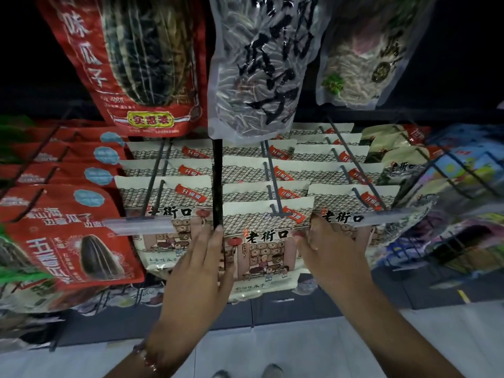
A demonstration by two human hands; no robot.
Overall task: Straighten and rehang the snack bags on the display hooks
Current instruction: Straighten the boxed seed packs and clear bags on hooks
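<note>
Cream, glossy snack bag (266, 246), flat and rectangular with a printed tiled-roof shopfront, hangs frontmost on the middle black wire hook (274, 184) among matching rows. Left hand (200, 264) lies open-fingered along its left edge; right hand (331, 251) pinches its right edge. Crinkled red foil bags (68, 236) hang further left.
</note>
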